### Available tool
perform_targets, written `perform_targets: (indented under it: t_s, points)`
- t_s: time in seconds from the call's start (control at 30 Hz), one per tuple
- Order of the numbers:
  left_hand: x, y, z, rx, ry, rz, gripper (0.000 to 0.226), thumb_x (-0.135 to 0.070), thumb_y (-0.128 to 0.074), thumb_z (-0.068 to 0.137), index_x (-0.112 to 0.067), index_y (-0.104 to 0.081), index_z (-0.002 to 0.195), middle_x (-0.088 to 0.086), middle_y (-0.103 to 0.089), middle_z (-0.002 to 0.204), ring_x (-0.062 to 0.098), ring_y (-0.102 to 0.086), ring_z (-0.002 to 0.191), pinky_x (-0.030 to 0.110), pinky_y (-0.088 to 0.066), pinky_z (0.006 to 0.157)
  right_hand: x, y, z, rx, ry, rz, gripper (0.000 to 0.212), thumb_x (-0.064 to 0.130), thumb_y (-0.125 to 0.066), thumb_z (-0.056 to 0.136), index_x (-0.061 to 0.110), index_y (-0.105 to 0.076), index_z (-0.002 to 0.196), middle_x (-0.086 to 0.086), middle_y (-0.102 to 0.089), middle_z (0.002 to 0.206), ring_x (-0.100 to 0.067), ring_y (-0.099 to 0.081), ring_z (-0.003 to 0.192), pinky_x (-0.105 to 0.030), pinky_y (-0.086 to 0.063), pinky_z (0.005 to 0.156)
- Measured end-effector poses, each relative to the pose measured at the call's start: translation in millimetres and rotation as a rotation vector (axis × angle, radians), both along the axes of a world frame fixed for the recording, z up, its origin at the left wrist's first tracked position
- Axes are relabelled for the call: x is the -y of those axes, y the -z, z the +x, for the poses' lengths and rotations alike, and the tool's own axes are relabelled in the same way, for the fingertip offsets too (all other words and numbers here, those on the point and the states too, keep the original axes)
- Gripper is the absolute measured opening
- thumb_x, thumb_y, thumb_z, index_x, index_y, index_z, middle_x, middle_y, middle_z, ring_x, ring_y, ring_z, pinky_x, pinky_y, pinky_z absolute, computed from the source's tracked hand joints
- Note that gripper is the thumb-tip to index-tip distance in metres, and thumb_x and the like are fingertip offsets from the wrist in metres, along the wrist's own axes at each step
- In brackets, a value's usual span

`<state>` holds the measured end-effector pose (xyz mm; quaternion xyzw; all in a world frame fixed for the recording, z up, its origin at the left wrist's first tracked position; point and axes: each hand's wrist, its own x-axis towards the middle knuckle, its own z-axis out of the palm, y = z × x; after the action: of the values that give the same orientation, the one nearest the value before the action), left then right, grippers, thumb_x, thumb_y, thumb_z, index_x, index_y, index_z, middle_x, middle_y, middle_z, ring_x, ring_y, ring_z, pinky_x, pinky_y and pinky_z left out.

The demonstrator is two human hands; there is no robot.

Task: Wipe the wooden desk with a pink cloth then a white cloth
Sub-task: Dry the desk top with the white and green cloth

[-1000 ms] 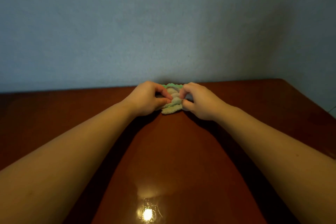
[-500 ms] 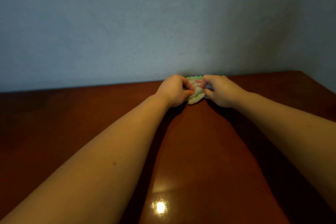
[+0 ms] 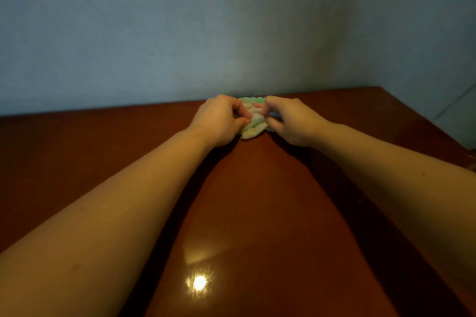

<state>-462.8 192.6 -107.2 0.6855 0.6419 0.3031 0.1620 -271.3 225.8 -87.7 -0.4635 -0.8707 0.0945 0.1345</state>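
Fingers of the left hand (image 3: 219, 119) and right hand (image 3: 291, 121) curl in from either side and pinch a bunched white cloth (image 3: 253, 126). It lies on the wooden desk (image 3: 257, 213) at the far edge, close against the blue wall (image 3: 154, 33). The desk's right edge is well apart, and glossy wood stretches nearward between the forearms. The cloth is pale and lumpy, with a green scalloped edge behind. Compared with half a second ago, pinch and place match.

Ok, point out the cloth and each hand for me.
cloth (image 3: 255, 126), head view, on its bunched folds between the hands.
left hand (image 3: 219, 121), head view, on the back of the hand.
right hand (image 3: 296, 122), head view, on the back of the hand.
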Motion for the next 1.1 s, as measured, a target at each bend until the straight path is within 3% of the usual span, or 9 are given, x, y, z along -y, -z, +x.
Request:
perform_targets:
  t_s: [0.1,0.2,0.3,0.5,0.7,0.97,1.1]
  points:
    - [22.4,0.0,-1.7,0.022,0.060,-0.007,0.010,-0.032,-0.077,0.082,-0.036,-0.069,0.077,-0.005,-0.074,0.105,0.011,-0.065,0.101,0.023,-0.047,0.087,21.9,2.9,12.7,0.018,-0.041,0.005,0.009,0.018,-0.063,0.092,0.018,-0.061,0.101,-0.009,-0.070,0.109,-0.027,-0.063,0.099,-0.026,-0.035,0.070]
    - [27.2,-6.0,7.1,0.027,-0.014,0.013,0.004,-0.030,-0.077,0.081,-0.032,-0.074,0.082,-0.002,-0.075,0.102,0.014,-0.066,0.100,0.026,-0.050,0.088,24.8,0.0,6.7,0.010,-0.021,0.001,0.006,0.020,-0.060,0.094,0.018,-0.057,0.099,-0.011,-0.069,0.105,-0.030,-0.062,0.093,-0.030,-0.035,0.066]
    - [28.9,-16.9,13.7,-0.004,-0.037,-0.065,0.006,-0.027,-0.076,0.082,-0.032,-0.071,0.082,-0.002,-0.074,0.100,0.015,-0.067,0.099,0.029,-0.052,0.088,21.1,-8.4,-6.1,0.062,0.005,-0.056,0.009,0.018,-0.057,0.094,0.019,-0.056,0.104,-0.014,-0.066,0.109,-0.035,-0.060,0.099,-0.030,-0.032,0.068]
    - [64.0,-9.5,8.1,-0.027,0.029,-0.075,0.007,-0.030,-0.076,0.084,-0.035,-0.072,0.084,-0.006,-0.071,0.104,0.011,-0.062,0.098,0.029,-0.050,0.090,52.9,-3.8,15.8,0.099,-0.103,-0.057,0.011,0.022,-0.056,0.097,0.022,-0.056,0.108,-0.010,-0.066,0.109,-0.028,-0.060,0.093,-0.033,-0.043,0.071]
    - [43.0,-24.1,22.9,-0.047,-0.047,-0.110,0.003,-0.026,-0.076,0.084,-0.029,-0.074,0.085,-0.004,-0.073,0.102,0.010,-0.065,0.096,0.022,-0.048,0.083,37.3,-20.0,2.9,0.199,-0.115,-0.064,0.008,0.014,-0.051,0.095,0.019,-0.048,0.102,-0.019,-0.061,0.105,-0.029,-0.047,0.080,-0.034,-0.030,0.066]
    - [68.4,-16.4,14.6,-0.065,0.030,-0.127,0.004,-0.031,-0.074,0.087,-0.031,-0.074,0.090,-0.012,-0.065,0.097,0.006,-0.059,0.094,0.021,-0.042,0.081,57.5,-9.9,22.8,0.214,-0.191,-0.059,0.009,0.021,-0.047,0.099,0.022,-0.053,0.105,-0.008,-0.062,0.098,-0.028,-0.056,0.083,-0.039,-0.045,0.066]
    - [56.8,-25.1,20.6,-0.083,-0.005,-0.145,0.007,-0.029,-0.075,0.086,-0.034,-0.071,0.083,-0.010,-0.066,0.097,0.008,-0.061,0.095,0.022,-0.042,0.080,46.4,-13.1,15.1,0.168,-0.160,-0.070,0.012,0.017,-0.049,0.098,0.017,-0.054,0.108,-0.015,-0.063,0.102,-0.030,-0.053,0.082,-0.038,-0.041,0.065]
